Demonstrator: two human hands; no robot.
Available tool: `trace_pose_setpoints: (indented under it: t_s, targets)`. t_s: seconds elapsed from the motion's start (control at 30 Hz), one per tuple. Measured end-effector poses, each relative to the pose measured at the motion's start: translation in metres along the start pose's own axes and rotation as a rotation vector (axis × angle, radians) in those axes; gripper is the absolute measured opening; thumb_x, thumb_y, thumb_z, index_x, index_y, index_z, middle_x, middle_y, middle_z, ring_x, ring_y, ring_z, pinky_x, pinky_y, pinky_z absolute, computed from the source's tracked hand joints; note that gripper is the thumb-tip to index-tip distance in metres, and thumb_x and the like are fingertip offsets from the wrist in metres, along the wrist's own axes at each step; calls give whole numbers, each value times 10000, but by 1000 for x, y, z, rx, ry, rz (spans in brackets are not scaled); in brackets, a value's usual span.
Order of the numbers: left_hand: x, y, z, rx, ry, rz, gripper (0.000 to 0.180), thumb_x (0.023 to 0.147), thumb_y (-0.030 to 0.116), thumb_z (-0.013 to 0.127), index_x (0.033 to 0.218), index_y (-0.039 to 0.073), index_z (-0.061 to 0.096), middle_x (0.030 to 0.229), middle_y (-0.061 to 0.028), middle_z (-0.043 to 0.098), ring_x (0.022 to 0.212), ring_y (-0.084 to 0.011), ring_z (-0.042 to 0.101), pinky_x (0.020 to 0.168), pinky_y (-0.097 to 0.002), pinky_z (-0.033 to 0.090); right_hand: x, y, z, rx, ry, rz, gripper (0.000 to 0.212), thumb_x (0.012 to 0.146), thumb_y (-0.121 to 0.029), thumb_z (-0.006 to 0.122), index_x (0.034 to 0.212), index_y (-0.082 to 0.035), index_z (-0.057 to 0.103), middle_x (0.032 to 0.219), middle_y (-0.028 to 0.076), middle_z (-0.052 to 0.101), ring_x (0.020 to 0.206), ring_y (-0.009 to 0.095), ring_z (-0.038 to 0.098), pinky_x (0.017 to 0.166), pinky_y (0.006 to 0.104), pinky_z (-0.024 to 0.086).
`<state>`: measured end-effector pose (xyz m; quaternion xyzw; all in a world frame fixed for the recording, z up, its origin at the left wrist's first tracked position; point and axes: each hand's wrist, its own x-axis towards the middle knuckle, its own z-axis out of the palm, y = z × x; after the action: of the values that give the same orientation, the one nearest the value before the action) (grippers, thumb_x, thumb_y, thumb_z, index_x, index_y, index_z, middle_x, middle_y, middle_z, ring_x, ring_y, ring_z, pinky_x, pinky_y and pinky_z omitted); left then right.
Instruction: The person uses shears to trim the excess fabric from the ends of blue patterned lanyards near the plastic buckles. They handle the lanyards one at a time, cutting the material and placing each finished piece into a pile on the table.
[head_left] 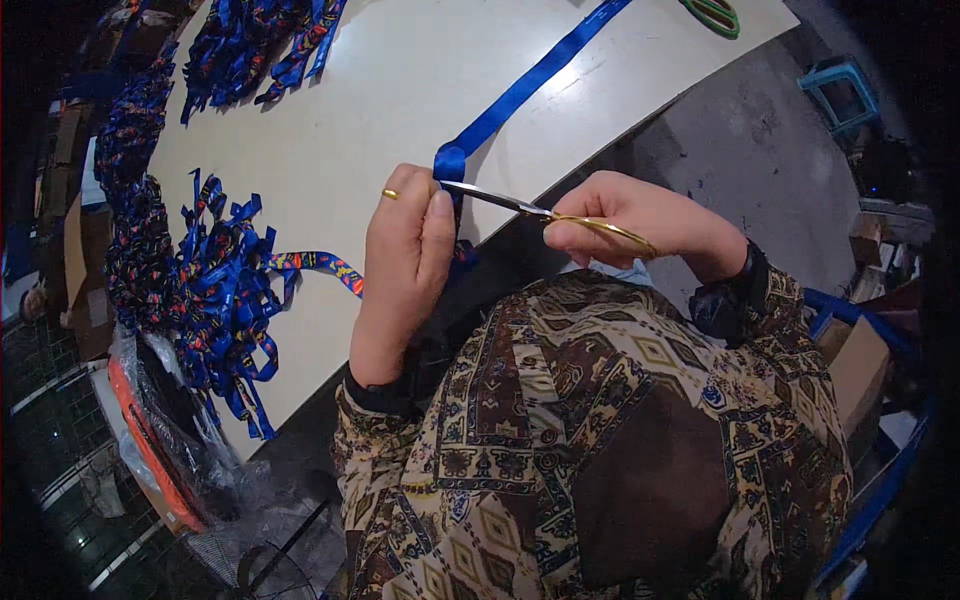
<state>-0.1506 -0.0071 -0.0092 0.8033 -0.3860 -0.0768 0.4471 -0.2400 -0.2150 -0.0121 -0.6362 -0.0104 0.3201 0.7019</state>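
Observation:
My left hand (408, 240), with a ring on one finger, pinches a blue ribbon (530, 85) near the table's front edge. From the pinch the ribbon folds over and runs away to the far edge. My right hand (620, 222) grips gold-handled scissors (500, 200), whose blades point left and touch the ribbon beside my left fingertips. Whether the blades are parted is too fine to tell. Beside my left wrist, a printed ribbon piece (315, 262) with red and yellow marks reaches toward a heap of cut ribbons (225, 290).
The pale table (340, 130) slants across the view. More ribbon bundles (250, 50) lie at its far left. Green-handled scissors (712, 15) rest near the far right edge. A blue stool (840, 95) stands on the floor, and a plastic-wrapped orange item (150, 430) sits at the left.

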Motion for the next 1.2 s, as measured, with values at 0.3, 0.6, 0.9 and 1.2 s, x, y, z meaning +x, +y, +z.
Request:
trace_pose_setpoints:
  t_s: [0.3,0.6,0.9,1.2]
  targets:
    - [-5,9,-11,3,-114,-18,116,851,72,418,800,-30,436,775,-177,429,710,-339,454,629,-368,373,24,-27,-3,-62,330,-211,332,865,-358,554,717,-60,551,551,-45,455,481,36,416,436,185,323]
    - [12,-16,-10,-32,-110,-29,124,792,82,495,802,-31,546,780,-175,523,755,-330,530,672,-366,432,74,-10,-5,-308,424,-482,256,839,-285,593,777,-42,538,588,-3,471,567,56,402,483,255,356]
    - [3,-21,-6,-35,-27,45,146,779,80,502,821,-31,586,788,-144,559,755,-276,556,686,-329,445,70,-11,9,-484,420,-586,274,837,-260,593,786,-6,505,597,31,457,585,70,415,503,259,365]
    - [-11,-17,-10,-302,185,-260,255,886,151,422,913,-43,585,701,-69,505,680,-125,469,610,-266,386,83,-12,12,-32,460,-533,185,843,-239,598,805,-70,533,611,-52,441,561,31,412,486,198,343]
